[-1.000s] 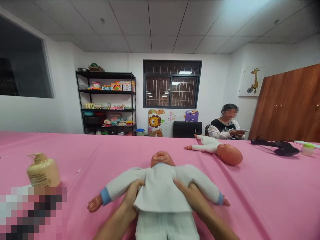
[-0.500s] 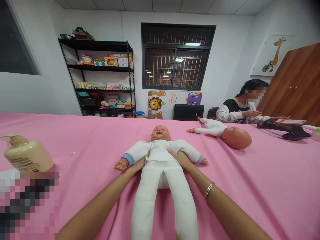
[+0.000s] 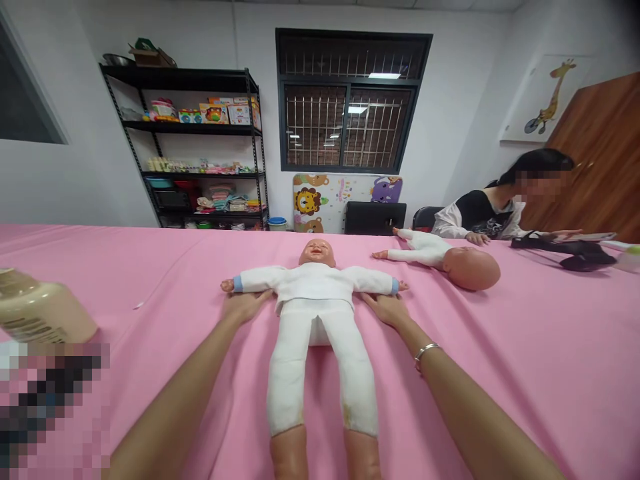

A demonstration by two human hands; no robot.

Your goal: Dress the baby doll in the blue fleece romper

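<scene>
A baby doll [image 3: 315,287] in a white top and white trousers lies face up on the pink cloth, its head away from me. Its arms stretch out to both sides, with blue cuffs at the wrists. My left hand [image 3: 246,307] rests on the cloth just below the doll's arm on the left, fingers extended toward its torso. On the other side my right hand [image 3: 385,308] lies below the doll's other arm, fingers also stretched out toward its side. Neither hand grips the doll; some fingertips are partly hidden at its sleeves and torso.
A second doll [image 3: 470,268] lies farther back on the right. A beige pump bottle [image 3: 47,310] stands at the left. Behind the table's right end a person [image 3: 485,213] sits near a black object [image 3: 575,253]. A black shelf [image 3: 185,128] stands at the back wall.
My hands have come out from beside the doll's torso and spread apart. The doll lies flatter and farther off, its arms straighter. The person at the right has leaned to the right.
</scene>
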